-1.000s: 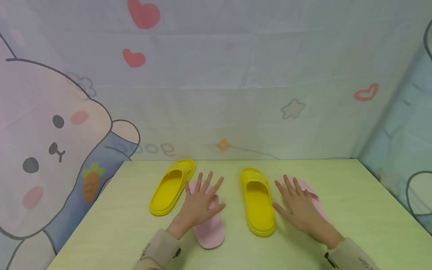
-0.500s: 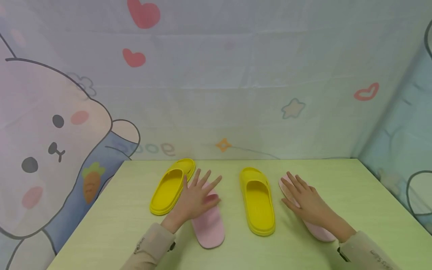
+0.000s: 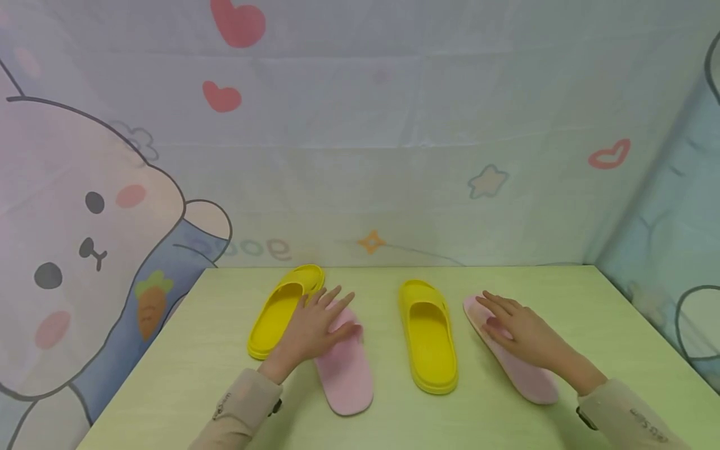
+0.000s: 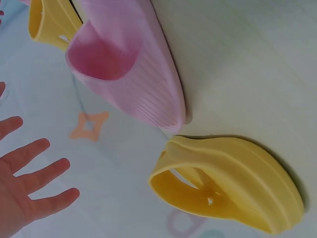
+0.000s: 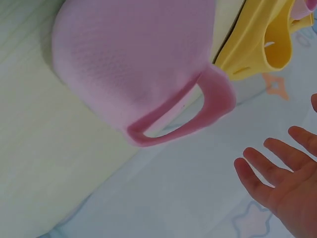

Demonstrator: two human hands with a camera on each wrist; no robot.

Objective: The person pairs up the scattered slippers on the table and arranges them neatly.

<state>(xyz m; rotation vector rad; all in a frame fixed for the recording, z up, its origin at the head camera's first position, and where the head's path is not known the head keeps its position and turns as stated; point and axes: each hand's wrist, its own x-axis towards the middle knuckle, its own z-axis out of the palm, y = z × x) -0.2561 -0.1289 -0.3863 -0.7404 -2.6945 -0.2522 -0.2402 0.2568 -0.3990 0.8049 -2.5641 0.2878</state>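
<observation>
My left hand [image 3: 309, 328] hovers with straight, parted fingers over the gap between the left yellow slipper [image 3: 272, 319] and the left pink slipper [image 3: 345, 381], partly hiding both. In the left wrist view, nothing lies in that hand [image 4: 32, 181], and both slippers are apart from it. Over the upper part of the right pink slipper [image 3: 534, 381] is my right hand [image 3: 523, 334], fingers extended and hiding most of its strap. The right wrist view shows this hand [image 5: 287, 178] holding nothing, beside the pink strap [image 5: 218, 99]. Between the pink slippers lies the right yellow slipper [image 3: 432, 350].
All the slippers lie on a pale yellow-green table [image 3: 613, 350], toes toward its far edge. Behind the table hangs a cloth backdrop [image 3: 349, 144] printed with a bear, hearts and stars. It continues along the right side.
My left hand has shifted left, uncovering more of the left pink slipper. The right hand has moved right and its fingers have drawn closer together. The slippers stay in place.
</observation>
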